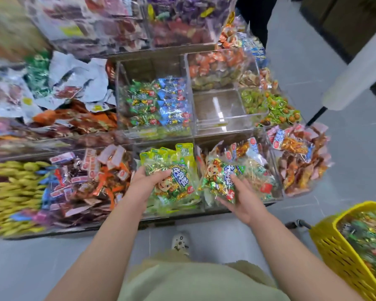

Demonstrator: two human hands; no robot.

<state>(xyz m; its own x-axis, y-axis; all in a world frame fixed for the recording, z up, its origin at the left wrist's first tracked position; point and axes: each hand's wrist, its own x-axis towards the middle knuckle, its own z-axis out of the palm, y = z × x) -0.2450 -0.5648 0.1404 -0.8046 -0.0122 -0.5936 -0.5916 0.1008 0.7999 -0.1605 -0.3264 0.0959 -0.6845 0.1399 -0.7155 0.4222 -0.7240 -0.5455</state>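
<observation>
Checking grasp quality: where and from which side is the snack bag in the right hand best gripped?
At its near edge, from below: the snack bag is flat, tilted face-up over the clear bin, so the right hand can pinch it, thumb on top, fingers underneath.

Lower centre of frame: green cartoon-printed snack packet, tilted, gripped; just right, matching packet, also tilted, gripped.

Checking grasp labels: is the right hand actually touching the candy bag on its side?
Touching. The head view shows the right hand gripping the candy bag, thumb pressed on its front and fingers curled beneath its lower edge.
</observation>
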